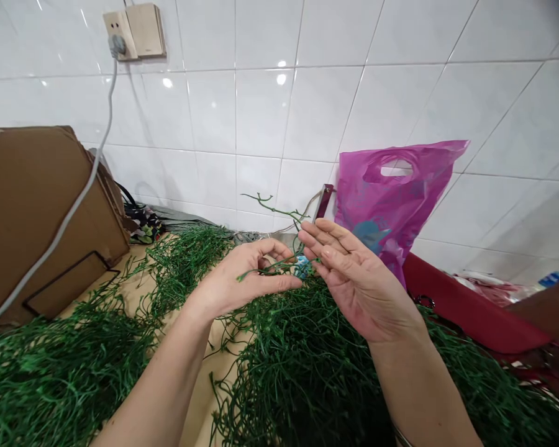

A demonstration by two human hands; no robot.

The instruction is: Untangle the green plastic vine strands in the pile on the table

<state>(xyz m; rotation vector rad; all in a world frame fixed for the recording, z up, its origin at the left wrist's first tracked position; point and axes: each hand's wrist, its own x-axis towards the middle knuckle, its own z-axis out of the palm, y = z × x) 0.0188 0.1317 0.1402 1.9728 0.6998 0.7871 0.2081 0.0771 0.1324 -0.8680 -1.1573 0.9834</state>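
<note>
Between left fingers (282,285) and right fingers (342,264) | blue piece (302,267) | green stem (287,213) jutting up

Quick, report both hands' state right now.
Left hand: grip partly curled at a small light-blue piece among thin green stems; firm hold unclear.
Right hand: mostly extended; whether it pinches the stems can't be told.
</note>
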